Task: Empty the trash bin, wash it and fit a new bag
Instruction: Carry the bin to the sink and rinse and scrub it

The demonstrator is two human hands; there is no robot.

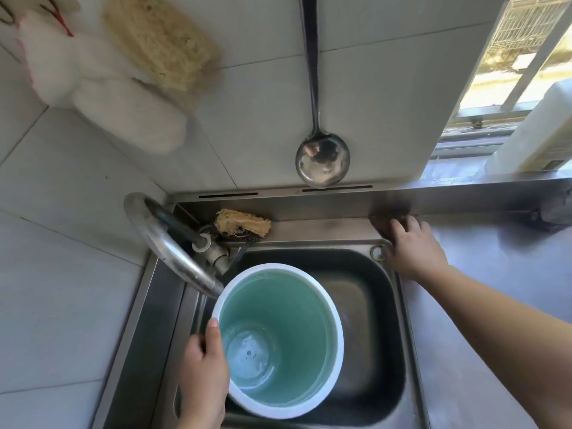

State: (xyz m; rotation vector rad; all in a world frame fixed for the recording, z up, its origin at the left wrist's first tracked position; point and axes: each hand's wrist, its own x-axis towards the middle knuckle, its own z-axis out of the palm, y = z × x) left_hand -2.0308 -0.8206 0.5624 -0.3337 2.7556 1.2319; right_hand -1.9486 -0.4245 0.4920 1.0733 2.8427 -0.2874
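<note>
The trash bin (309, 308), teal inside with a white rim, stands upright in the steel sink (383, 305). A little water lies on its bottom. My left hand (202, 370) grips the bin's rim at the near left, thumb over the edge. My right hand (410, 246) is on the counter at the sink's back right corner, fingers touching a dark brown object (382, 222) against the backsplash; whether they grip it is unclear. The curved faucet (168, 246) ends just above the bin's left rim; no water is visible coming from it.
A frayed loofah scrubber (243, 224) lies on the ledge behind the sink. A steel ladle (322, 156), a loofah pad (161, 41) and a white cloth (102, 88) hang on the tiled wall. Steel counter (495, 289) stretches right, below a window with a white container (544, 131).
</note>
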